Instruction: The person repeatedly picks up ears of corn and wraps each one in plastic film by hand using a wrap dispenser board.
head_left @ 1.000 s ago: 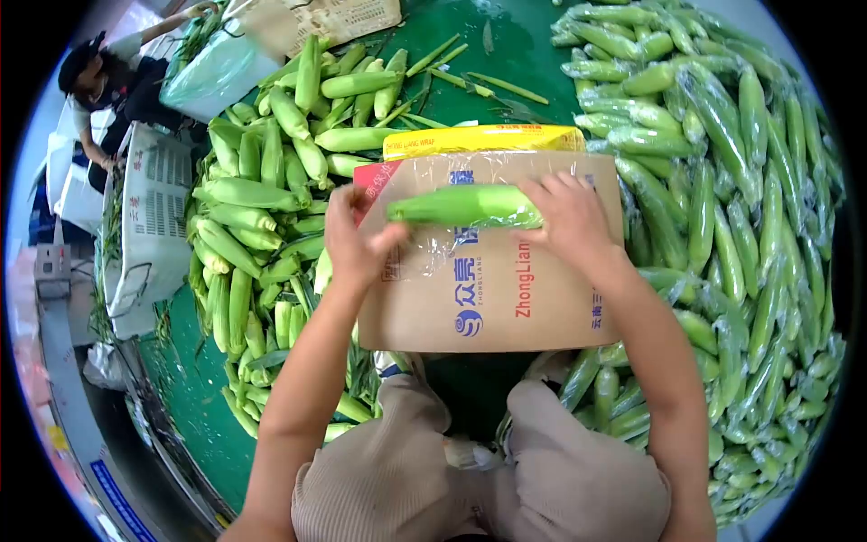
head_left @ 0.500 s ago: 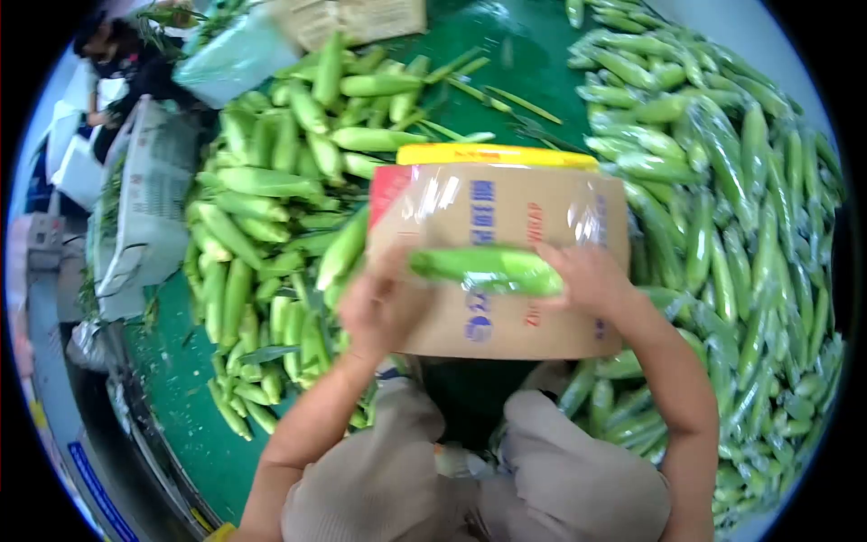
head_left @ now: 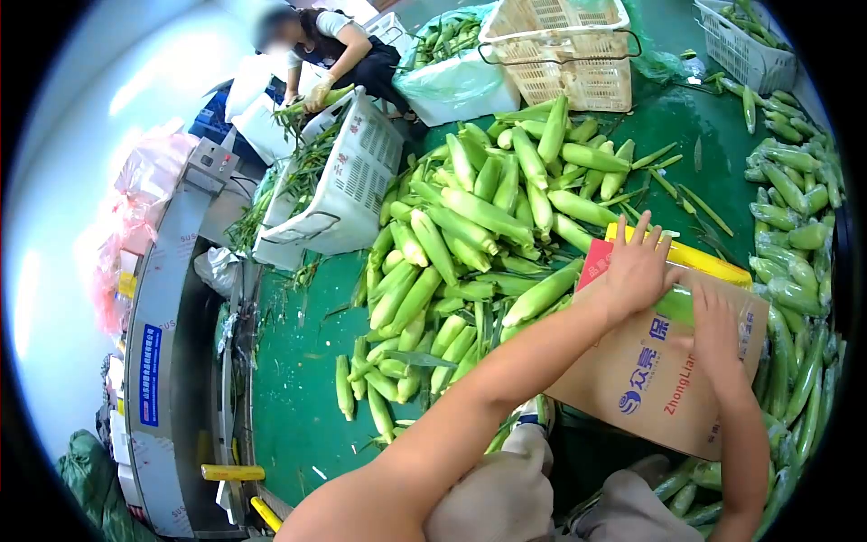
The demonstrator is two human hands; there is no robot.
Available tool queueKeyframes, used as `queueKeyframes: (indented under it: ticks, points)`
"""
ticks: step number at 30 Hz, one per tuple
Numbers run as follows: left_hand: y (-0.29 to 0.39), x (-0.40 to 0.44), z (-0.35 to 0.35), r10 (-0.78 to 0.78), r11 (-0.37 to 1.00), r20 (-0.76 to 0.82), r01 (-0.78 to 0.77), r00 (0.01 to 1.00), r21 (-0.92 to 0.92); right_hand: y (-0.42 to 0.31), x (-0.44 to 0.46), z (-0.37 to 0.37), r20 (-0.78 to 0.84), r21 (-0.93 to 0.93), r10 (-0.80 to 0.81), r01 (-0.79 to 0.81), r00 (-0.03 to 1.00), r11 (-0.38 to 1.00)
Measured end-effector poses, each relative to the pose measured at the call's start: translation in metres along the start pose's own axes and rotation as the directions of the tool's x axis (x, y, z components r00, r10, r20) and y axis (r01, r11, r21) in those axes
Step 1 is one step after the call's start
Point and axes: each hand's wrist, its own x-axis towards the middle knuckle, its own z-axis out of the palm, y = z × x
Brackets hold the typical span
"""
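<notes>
A cardboard box [head_left: 623, 370] with blue and red print sits tilted above my knees. On its top, near the far side, lies an ear of corn [head_left: 675, 307] in its green husk, largely covered by my hands. My left hand [head_left: 639, 271] is over the corn's left end with its fingers spread. Stretched fingers of my right hand [head_left: 718, 330] rest on the corn's right part. A yellow strip [head_left: 695, 260] runs along the box's far edge, beside a red panel [head_left: 596, 260] at its corner.
Unwrapped corn [head_left: 470, 212] is heaped on the green floor to the left; film-wrapped corn [head_left: 795, 217] lies along the right. A white crate [head_left: 357, 167] of husks, a cream basket [head_left: 569, 68] and a grey crate [head_left: 750, 54] stand beyond. Another person [head_left: 334, 54] crouches behind the white crate.
My view has swung left, so the box appears farther right. The corn, earlier held over the box by my right hand, now lies on it farther back, and both hands have come onto it.
</notes>
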Motion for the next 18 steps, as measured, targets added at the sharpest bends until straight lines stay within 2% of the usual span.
queueKeyframes:
  ticks: [2, 3, 5, 7, 8, 9, 10, 12, 13, 14, 15, 16, 17, 18]
  points:
    - [0.005, -0.010, 0.009, 0.139, 0.968, -0.080, -0.153, 0.987, -0.200, 0.019, 0.011, 0.007, -0.051, 0.110, 0.033, -0.028, 0.998, 0.994]
    - [0.006, -0.020, 0.011, 0.207, 0.930, -0.124, -0.234, 0.971, -0.284, 0.024, 0.011, 0.006, -0.011, 0.167, 0.056, -0.054, 0.998, 0.984]
    - [0.025, -0.050, 0.001, 0.354, 0.929, -0.191, -0.368, 0.916, -0.041, 0.027, 0.011, 0.001, 0.074, 0.292, 0.081, -0.099, 0.994, 0.951]
    - [0.031, -0.069, 0.003, 0.481, 0.872, -0.271, -0.423, 0.834, 0.245, 0.006, 0.006, -0.035, 0.226, 0.530, 0.092, -0.201, 0.970, 0.824]
    - [0.032, -0.073, 0.002, 0.487, 0.872, -0.347, -0.427, 0.802, 0.237, -0.003, 0.002, -0.048, 0.328, 0.613, 0.083, -0.278, 0.941, 0.740]
    - [0.034, -0.078, 0.006, 0.470, 0.883, -0.302, -0.432, 0.830, 0.185, -0.005, -0.006, -0.057, 0.429, 0.669, 0.065, -0.365, 0.901, 0.647]
    - [0.030, -0.079, 0.010, 0.473, 0.881, -0.255, -0.449, 0.843, 0.150, -0.007, -0.010, -0.050, 0.430, 0.677, 0.018, -0.336, 0.903, 0.655]
    - [0.027, -0.082, 0.011, 0.501, 0.865, -0.165, -0.487, 0.849, 0.118, -0.010, 0.002, -0.075, 0.691, 0.449, -0.023, -0.404, 0.723, 0.797]
    - [0.032, -0.084, 0.013, 0.448, 0.894, -0.012, -0.447, 0.894, 0.037, -0.014, 0.007, -0.085, 0.799, 0.329, -0.019, -0.412, 0.601, 0.850]
    - [0.037, -0.085, 0.007, 0.397, 0.917, 0.161, -0.397, 0.903, -0.033, -0.004, 0.010, -0.076, 0.789, 0.256, -0.112, -0.158, 0.605, 0.954]
    - [0.041, -0.088, 0.002, 0.339, 0.940, 0.333, -0.327, 0.880, -0.095, 0.001, 0.012, -0.067, 0.666, 0.442, -0.177, -0.192, 0.724, 0.876]
    - [0.040, -0.085, -0.009, 0.314, 0.949, 0.332, -0.281, 0.890, -0.144, 0.004, 0.015, -0.058, 0.534, 0.604, -0.217, -0.189, 0.817, 0.774]
    - [0.040, -0.083, -0.014, 0.291, 0.955, 0.426, -0.232, 0.857, -0.185, 0.008, 0.019, -0.050, 0.389, 0.735, -0.227, -0.152, 0.893, 0.661]
    - [0.041, -0.077, -0.018, 0.275, 0.957, 0.505, -0.183, 0.818, -0.224, 0.010, 0.023, -0.030, 0.224, 0.524, -0.326, 0.169, 0.918, 0.835]
